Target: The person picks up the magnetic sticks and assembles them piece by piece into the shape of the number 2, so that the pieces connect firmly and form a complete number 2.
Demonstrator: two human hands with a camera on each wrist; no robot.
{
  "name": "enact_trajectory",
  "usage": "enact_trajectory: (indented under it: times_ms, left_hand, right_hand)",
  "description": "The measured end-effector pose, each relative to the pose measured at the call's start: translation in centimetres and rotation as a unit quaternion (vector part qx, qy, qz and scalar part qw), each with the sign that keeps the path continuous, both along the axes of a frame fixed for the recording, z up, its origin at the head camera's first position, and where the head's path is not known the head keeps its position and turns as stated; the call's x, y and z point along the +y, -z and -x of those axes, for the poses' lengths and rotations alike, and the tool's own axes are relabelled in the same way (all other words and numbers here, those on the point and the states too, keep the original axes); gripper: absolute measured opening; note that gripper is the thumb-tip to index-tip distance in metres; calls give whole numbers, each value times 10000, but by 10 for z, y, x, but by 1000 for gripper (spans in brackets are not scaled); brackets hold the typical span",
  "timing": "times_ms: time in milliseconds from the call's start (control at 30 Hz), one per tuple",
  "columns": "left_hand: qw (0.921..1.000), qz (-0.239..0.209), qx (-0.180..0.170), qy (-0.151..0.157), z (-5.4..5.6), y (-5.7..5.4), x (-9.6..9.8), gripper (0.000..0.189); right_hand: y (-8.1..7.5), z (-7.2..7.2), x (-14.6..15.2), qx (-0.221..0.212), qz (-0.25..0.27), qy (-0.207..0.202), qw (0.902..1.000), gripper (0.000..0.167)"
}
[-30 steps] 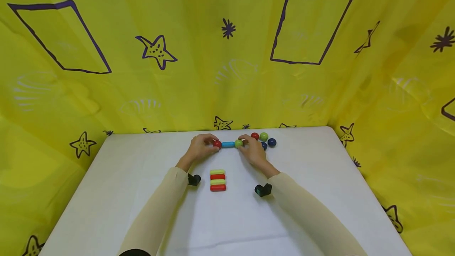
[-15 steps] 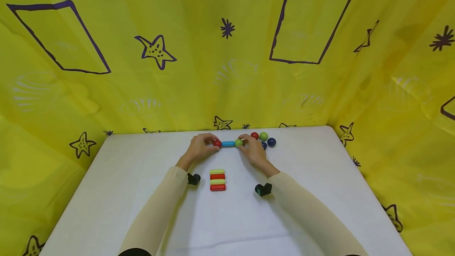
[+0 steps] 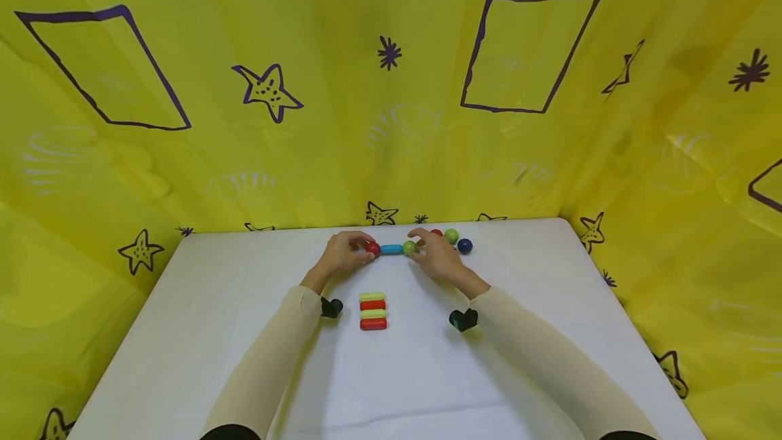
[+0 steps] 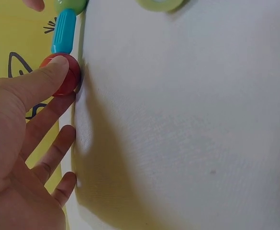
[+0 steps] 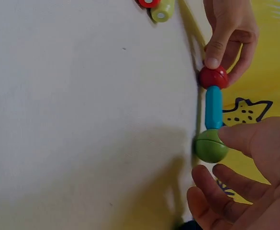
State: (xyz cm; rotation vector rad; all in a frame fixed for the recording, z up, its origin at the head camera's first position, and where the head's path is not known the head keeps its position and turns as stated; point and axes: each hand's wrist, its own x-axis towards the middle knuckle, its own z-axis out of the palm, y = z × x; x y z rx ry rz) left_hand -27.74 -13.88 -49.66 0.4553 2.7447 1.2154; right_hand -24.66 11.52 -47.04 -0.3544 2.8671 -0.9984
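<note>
One blue rod (image 5: 214, 108) is flanked by one red ball (image 5: 214, 78), pinched by left fingers (image 4: 49, 117), and one green ball (image 5: 210, 147), beside parted right fingers (image 5: 240, 182); four loose rods (image 3: 373, 314) are fully shown only by head view.

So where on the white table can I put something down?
On the table, there's room left of the left sleeve, right of the right sleeve, and between them, below the four sticks in the head view. Crowded at the back middle: left hand, red ball, blue stick, green ball, right hand and more balls.

Yellow star-printed sheeting (image 3: 330, 155), possibly plastic, hangs behind and beside a white tabletop (image 3: 195, 318).
</note>
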Motion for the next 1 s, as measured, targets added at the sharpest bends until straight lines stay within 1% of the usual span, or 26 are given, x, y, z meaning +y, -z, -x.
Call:
enact_trajectory:
  times_ms: [133,300,433,533,700,833,1000]
  left_hand:
    - [10000,31,28,54,1,0,-2,27]
    - [9999,63,91,118,1,-1,-3,27]
    - [9998,66,119,170,3,-2,-2,26]
    - [9997,32,130,203,5,-1,-2,26]
    - [9996,-43,183,232,7,0,-3,25]
    - [9992,-75,259,295,7,1,-3,25]
    - [9988,-64,326,354,7,1,-3,25]
  right_hand:
    - [-11,-1,4,-15,-229,-297,9993,43]
    - [-19,0,7,9,-281,-667,9974,44]
    - [-25,1,5,139,-248,-1142,9931,41]
    - [-30,1,1,97,-196,-1528,9880,40]
    - [-33,2,-8,-374,-31,-2160,9757,42]
    - [-33,2,-16,-644,-4,-2659,9619,40]
    - [-31,0,-26,-971,23,-3128,9448,38]
